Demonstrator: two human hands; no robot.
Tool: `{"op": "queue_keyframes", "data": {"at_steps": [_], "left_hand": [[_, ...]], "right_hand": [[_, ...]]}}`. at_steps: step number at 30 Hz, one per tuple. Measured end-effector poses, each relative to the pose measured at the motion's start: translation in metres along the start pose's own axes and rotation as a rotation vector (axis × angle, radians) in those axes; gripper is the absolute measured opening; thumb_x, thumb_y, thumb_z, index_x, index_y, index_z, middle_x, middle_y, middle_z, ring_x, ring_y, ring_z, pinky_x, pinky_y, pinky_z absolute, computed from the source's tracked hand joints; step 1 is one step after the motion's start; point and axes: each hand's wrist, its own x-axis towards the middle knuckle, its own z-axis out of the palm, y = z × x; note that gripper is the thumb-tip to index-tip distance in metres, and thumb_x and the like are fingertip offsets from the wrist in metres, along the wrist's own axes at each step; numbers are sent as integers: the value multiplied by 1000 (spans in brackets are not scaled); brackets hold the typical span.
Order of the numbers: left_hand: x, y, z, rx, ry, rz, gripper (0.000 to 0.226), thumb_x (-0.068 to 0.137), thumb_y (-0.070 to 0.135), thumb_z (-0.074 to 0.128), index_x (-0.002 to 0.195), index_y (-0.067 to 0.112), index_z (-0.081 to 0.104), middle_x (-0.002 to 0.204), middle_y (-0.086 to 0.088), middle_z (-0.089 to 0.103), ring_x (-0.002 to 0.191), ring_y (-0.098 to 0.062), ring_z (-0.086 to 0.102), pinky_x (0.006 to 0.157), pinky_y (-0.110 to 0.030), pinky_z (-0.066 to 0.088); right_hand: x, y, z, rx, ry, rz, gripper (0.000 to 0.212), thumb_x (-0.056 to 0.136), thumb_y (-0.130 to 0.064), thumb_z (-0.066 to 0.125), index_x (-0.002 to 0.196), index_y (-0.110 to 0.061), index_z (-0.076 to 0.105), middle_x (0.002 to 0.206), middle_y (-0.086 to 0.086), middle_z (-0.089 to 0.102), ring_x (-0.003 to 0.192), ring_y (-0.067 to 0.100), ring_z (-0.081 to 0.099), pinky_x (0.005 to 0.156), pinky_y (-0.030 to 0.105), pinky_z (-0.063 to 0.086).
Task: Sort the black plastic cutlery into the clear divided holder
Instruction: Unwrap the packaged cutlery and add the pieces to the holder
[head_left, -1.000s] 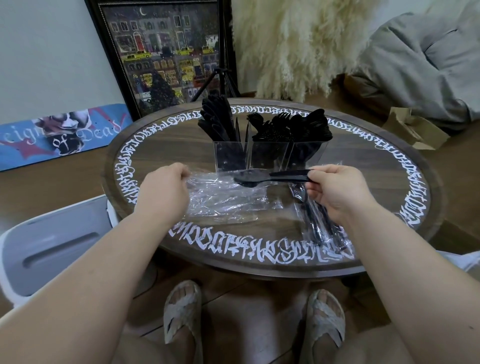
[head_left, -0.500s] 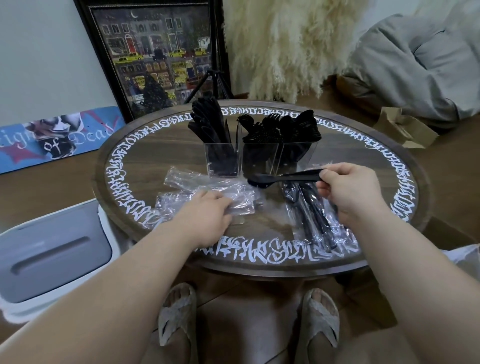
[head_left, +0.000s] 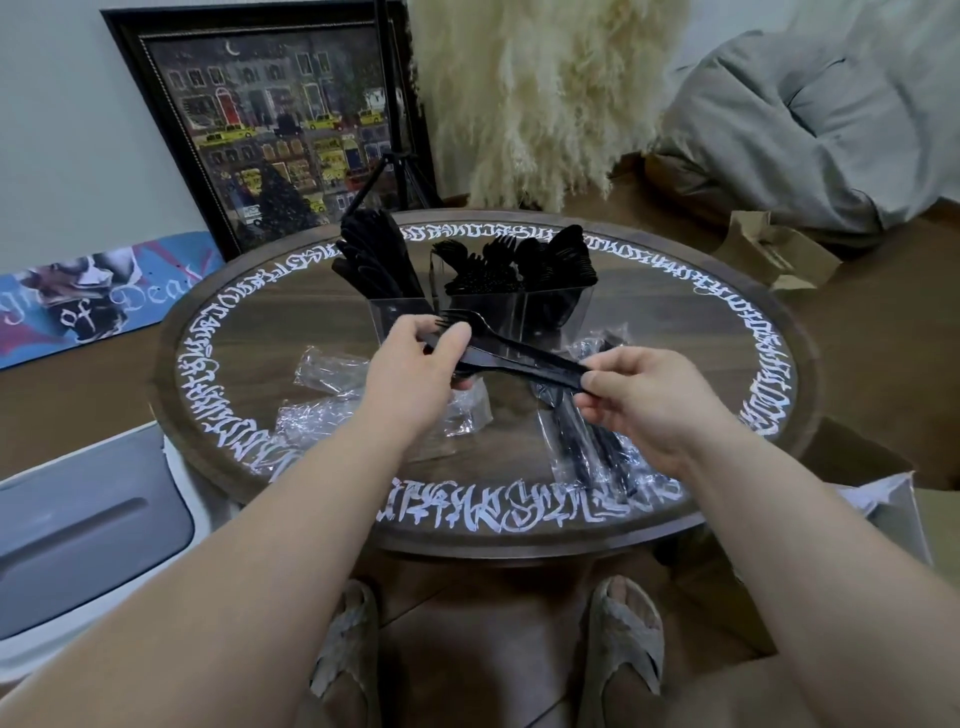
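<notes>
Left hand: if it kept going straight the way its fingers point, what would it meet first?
Probably the clear holder: the left hand, gripping the fork end of the cutlery, points up-table at its front wall. Depth between them is unclear.

black fork (head_left: 467, 332) (tilted) before full clear holder (head_left: 480, 312)

cutlery (head_left: 519, 358): black | holder (head_left: 511, 312): clear | table (head_left: 322, 312): dark wood, white script border

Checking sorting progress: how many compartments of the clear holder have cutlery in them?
3. The clear divided holder shows a left section with knives, a middle one with forks, and a right one with spoons. Any further sections behind are hidden.
</notes>
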Motion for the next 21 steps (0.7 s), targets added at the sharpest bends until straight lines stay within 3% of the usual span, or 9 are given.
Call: {"op": "queue_keyframes", "data": {"at_steps": [2, 5, 11, 16, 21], "left_hand": [[3, 0, 2, -75, 19, -31, 37, 90, 37, 59, 120, 19, 49, 109, -2, 64, 52, -2, 62, 62, -30, 45], [6, -1, 4, -118, 10, -48, 41, 86, 36, 63, 120, 19, 49, 96, 1, 71, 45, -2, 53, 59, -28, 39], [10, -6, 3, -94, 33, -41, 26, 83, 34, 68, 101, 23, 53, 94, -1, 63, 51, -8, 51, 58, -28, 39], [8, -3, -2, -79, -30, -5, 11, 88, 25, 64, 82, 20, 57, 80, -2, 62, 48, -9, 49, 51, -21, 37], [3, 2, -3, -29, -45, 97, 11, 88, 22, 63, 83, 13, 58, 81, -15, 67, 54, -15, 48, 53, -26, 38]], "right_hand": [[0, 1, 2, -76, -71, 27, 13, 90, 9, 54, 85, -2, 60, 77, 14, 60, 61, 15, 61, 62, 26, 56], [0, 2, 3, -175, -163, 85, 14, 91, 9, 52, 86, -3, 57, 81, 17, 61, 62, 16, 63, 62, 27, 58], [-1, 3, 5, -326, -341, 144, 14, 88, 11, 55, 92, -3, 55, 78, 15, 64, 72, 22, 67, 75, 36, 59], [1, 2, 9, -387, -355, 124, 16, 88, 11, 55, 88, -5, 56, 81, 15, 68, 73, 20, 69, 80, 40, 58], [1, -1, 9, -561, -317, 35, 14, 84, 4, 63, 82, -10, 63, 77, 11, 68, 76, 23, 67, 84, 46, 57]]}}
